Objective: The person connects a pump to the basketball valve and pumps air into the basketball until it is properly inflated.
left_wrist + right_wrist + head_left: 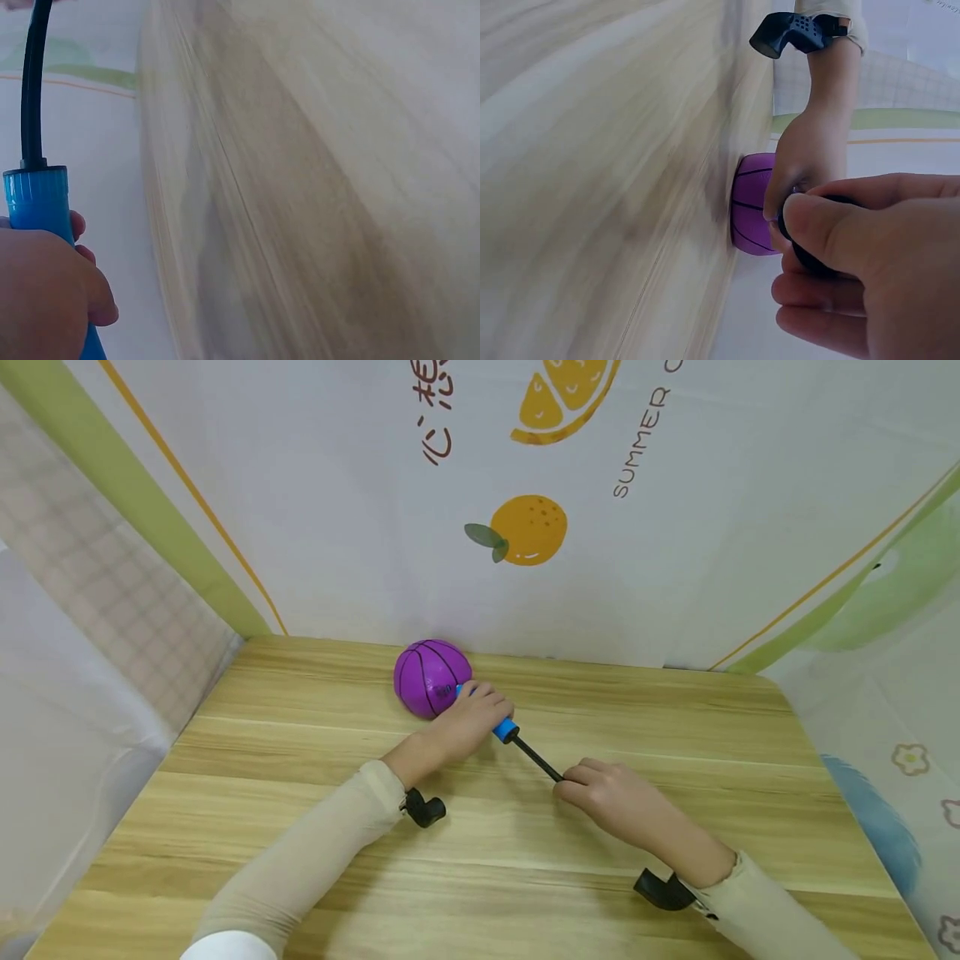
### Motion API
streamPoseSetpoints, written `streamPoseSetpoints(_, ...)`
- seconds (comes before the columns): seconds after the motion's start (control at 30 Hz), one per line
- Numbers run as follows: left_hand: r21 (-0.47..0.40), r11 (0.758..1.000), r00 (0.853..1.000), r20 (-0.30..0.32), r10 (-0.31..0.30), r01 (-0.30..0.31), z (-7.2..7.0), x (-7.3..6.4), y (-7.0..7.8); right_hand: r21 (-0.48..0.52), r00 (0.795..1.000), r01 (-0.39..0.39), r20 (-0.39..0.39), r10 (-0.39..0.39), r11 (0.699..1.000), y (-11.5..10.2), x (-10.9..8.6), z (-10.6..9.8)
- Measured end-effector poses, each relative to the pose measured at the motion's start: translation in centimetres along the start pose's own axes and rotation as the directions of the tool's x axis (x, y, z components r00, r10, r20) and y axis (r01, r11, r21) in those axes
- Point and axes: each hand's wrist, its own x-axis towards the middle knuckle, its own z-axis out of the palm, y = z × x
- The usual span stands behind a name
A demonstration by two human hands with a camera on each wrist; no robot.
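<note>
A purple ball with black lines sits near the table's back edge, its top looking partly sunken. Beside it my left hand grips the blue barrel of a hand pump, fingers curled round it. The pump's black rod is drawn out of the barrel toward the right. My right hand holds the rod's end, and in the right wrist view a black handle shows between thumb and fingers. The pump's tip points at the ball; whether it enters the ball cannot be seen clearly.
The wood-grain table runs back to a white curtain printed with oranges and lettering. More curtains hang at the left and right sides. A black wrist camera sticks out under the left forearm, another under the right.
</note>
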Motion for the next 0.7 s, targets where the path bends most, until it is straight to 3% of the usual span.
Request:
streamPoseSetpoints(0.3,0.02,1.0,1.0,0.02,-0.018,0.018,0.2,0.3,-0.1,0.035,0.999,0.025,-0.036,-0.024,0.999,0.4,-0.5,-0.2)
streamPoseSetpoints(0.7,0.05,0.998,0.998,0.054,-0.039,0.036,-0.1,0.6,0.8,0.013,0.998,-0.029,0.064,0.028,1.0,2.2,2.8,1.8)
